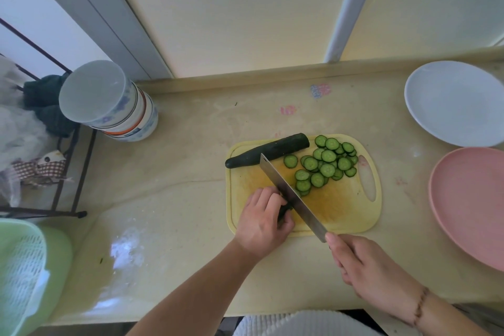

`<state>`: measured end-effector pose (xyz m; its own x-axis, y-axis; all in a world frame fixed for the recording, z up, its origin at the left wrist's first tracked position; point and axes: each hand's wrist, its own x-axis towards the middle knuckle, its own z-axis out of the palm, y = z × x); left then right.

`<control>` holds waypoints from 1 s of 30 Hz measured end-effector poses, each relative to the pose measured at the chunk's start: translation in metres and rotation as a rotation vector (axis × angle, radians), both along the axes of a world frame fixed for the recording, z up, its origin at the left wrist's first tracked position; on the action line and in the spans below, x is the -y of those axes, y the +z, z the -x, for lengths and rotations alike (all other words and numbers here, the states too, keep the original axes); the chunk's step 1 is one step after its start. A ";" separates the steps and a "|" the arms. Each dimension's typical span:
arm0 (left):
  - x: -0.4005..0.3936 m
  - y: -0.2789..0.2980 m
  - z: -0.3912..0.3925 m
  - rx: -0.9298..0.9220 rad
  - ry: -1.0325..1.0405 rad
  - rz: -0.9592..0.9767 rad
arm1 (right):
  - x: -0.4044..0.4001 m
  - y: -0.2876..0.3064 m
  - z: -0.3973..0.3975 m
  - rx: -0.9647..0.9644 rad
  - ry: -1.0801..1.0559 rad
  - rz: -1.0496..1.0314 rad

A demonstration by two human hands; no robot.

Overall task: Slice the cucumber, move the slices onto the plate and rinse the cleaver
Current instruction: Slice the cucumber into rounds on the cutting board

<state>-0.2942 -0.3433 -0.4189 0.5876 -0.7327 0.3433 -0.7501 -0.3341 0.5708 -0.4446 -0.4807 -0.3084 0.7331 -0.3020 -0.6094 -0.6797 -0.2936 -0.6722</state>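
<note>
A yellow cutting board lies on the counter. One long dark cucumber piece rests along its far edge. Several round slices are piled at the board's far right. My left hand holds a short cucumber stub down on the board's near left, fingers curled over it. My right hand grips the cleaver's handle, which is hidden in my palm. The cleaver blade stands edge-down on the board, right against my left fingers and the stub.
A white plate sits at the far right, and a pink plate lies nearer beside the board. Stacked bowls stand at the far left by a metal rack. A green strainer basket is at the near left.
</note>
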 end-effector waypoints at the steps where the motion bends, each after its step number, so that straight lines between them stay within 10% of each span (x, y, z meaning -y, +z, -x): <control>1: 0.000 0.000 0.000 0.001 -0.001 -0.001 | 0.000 -0.001 -0.001 -0.007 0.009 0.009; 30: -0.002 0.011 -0.002 0.040 -0.048 0.026 | 0.000 0.004 -0.002 0.022 0.024 0.061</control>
<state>-0.2924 -0.3410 -0.4083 0.5371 -0.7502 0.3856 -0.7875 -0.2823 0.5478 -0.4430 -0.4806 -0.3048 0.7534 -0.3202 -0.5743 -0.6575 -0.3503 -0.6671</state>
